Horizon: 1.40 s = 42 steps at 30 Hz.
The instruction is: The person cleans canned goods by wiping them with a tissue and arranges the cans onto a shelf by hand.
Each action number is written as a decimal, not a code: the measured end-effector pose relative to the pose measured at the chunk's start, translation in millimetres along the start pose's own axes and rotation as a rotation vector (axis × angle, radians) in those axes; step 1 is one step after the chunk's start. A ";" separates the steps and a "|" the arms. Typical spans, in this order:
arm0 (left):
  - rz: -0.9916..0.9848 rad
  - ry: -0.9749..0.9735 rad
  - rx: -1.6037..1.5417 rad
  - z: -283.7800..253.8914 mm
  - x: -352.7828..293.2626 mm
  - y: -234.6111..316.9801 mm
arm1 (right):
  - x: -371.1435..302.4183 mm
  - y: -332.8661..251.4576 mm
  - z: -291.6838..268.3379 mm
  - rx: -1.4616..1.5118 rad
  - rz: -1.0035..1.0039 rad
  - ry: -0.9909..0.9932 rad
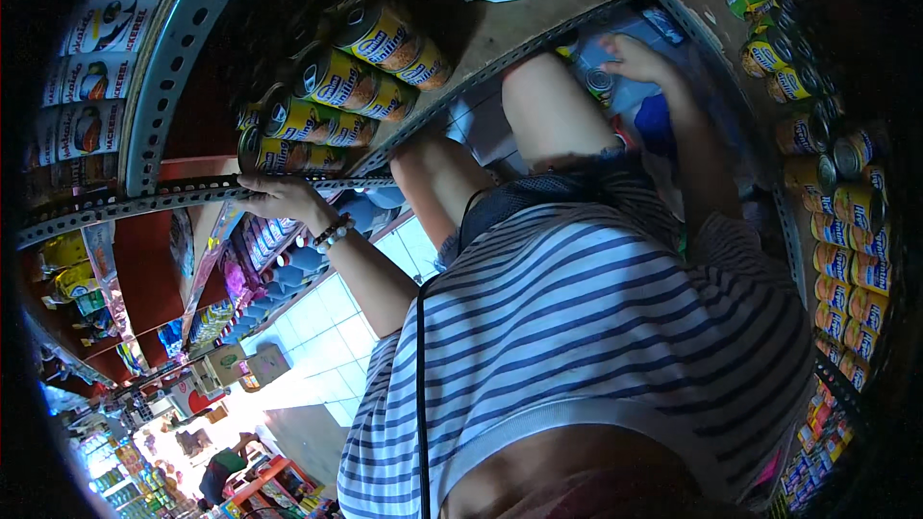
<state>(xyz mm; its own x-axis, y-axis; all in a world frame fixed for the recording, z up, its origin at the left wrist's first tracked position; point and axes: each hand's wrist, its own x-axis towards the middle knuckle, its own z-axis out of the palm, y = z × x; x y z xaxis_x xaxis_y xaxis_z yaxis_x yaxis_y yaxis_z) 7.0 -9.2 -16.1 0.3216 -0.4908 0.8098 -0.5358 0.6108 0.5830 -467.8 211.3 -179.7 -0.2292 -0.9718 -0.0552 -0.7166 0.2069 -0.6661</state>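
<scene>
Our one shirt (577, 298), right hand (636, 60) by one can (598, 83), fingers wide, left hand (286, 202) on one rail (173, 200) left of can, grip unclear

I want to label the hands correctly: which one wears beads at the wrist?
The left hand, at the perforated rail: beads circle its wrist. The right hand shows a bare wrist.
</scene>
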 end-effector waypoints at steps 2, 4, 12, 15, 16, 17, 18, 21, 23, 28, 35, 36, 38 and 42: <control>0.073 0.005 0.069 -1.7 2.4 -4.4 | 29.7 16.2 34.2 -0.104 0.008 0.086; 0.039 -0.027 0.065 -5.3 3.9 -4.1 | 65.3 22.5 59.1 -0.207 0.006 0.163; -0.023 -0.089 0.000 -1.6 2.6 6.8 | 95.2 29.1 90.3 -0.128 0.040 0.369; -0.125 -0.080 -0.151 -12.3 0.5 8.1 | 73.4 17.2 72.5 -0.134 0.281 0.243; -0.130 -0.075 -0.146 -18.6 0.4 6.1 | 62.2 10.3 64.3 -0.142 0.357 0.197; -0.013 0.021 -0.082 -29.2 1.5 3.3 | 41.7 2.6 58.4 -0.043 0.241 0.365; 0.102 0.108 -0.034 -34.6 1.0 4.2 | 20.0 2.9 50.1 0.052 0.135 0.544; 0.288 0.219 -0.182 -17.3 -14.5 65.8 | -29.5 28.5 24.0 0.071 0.021 0.643; 0.583 0.245 -0.106 -11.2 -25.0 89.0 | -59.7 5.0 1.6 0.109 -0.088 0.646; 0.376 -0.973 -0.540 40.7 -112.2 148.9 | -81.9 -116.5 -42.7 0.342 -0.144 0.529; -0.127 -1.166 -0.685 75.5 -150.5 158.3 | -3.5 -195.6 -46.6 0.471 -0.655 0.116; -0.135 -1.098 -0.680 72.9 -149.8 161.5 | 18.1 -190.4 -50.4 0.620 -0.603 0.009; -0.229 -1.199 -0.631 62.9 -145.8 149.3 | 64.7 -182.7 -39.0 -0.011 -0.601 0.483; -0.181 -1.184 -0.557 51.1 -145.0 147.9 | 123.3 -171.6 -24.5 -0.543 -0.152 0.262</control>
<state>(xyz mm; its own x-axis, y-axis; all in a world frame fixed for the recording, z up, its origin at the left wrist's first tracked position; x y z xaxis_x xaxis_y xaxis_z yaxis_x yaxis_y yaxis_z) -158.7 120.5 -50.6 -0.6706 -0.6614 0.3359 -0.0760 0.5117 0.8558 -389.3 58.8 -53.9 -0.2032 -0.9491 0.2406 -0.9709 0.1635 -0.1750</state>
